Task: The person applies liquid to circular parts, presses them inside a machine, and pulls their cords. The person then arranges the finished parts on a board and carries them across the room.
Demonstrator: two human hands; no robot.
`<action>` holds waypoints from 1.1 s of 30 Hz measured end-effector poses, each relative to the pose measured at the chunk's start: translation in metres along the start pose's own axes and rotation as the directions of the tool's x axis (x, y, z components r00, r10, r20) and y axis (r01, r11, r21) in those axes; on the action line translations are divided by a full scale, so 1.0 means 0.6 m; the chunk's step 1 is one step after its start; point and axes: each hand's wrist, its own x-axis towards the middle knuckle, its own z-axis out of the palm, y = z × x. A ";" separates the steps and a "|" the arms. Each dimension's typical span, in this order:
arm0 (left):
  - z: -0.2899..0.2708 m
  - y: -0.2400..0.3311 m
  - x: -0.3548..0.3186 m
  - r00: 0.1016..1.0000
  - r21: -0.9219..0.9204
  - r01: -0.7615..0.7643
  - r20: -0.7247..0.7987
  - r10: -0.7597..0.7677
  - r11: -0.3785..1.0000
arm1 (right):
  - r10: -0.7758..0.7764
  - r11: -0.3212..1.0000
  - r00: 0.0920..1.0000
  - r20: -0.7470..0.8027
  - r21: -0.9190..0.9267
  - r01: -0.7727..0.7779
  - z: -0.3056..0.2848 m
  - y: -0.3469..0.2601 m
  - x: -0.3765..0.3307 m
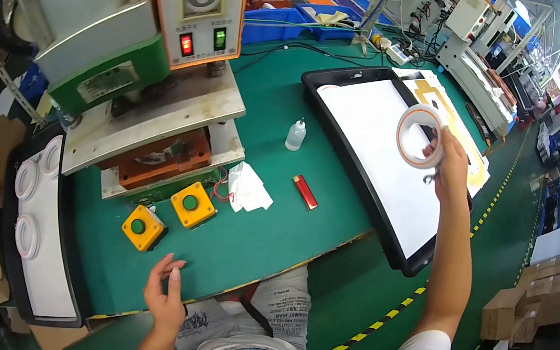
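Note:
My right hand [449, 158] is closed on the edge of a white ring [406, 148] with a pinkish-orange rim. It holds the ring up over a white sheet [373, 138] lying in a long black tray [348, 160] on the right. Part of the fingers shows through the ring's opening. Near the table's front edge, my left hand [165, 296] is raised with its fingers apart, and nothing is in it. The closest thing to it is a yellow box with a green push button [143, 228]; a second such button box [193, 205] stands beside that one.
A press machine [198, 23] with lit switches fills the left back. Several similar rings [27, 236] lie in a black tray [84, 301] at far left. A small bottle [296, 136], a red lighter-shaped object [305, 192] and white paper [248, 190] lie mid-table. Blue bins [270, 27] stand behind.

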 end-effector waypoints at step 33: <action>0.015 0.009 -0.001 0.998 0.281 -0.064 0.007 0.065 0.958 | -0.267 0.293 0.894 0.361 -0.853 0.432 0.099 0.175 0.264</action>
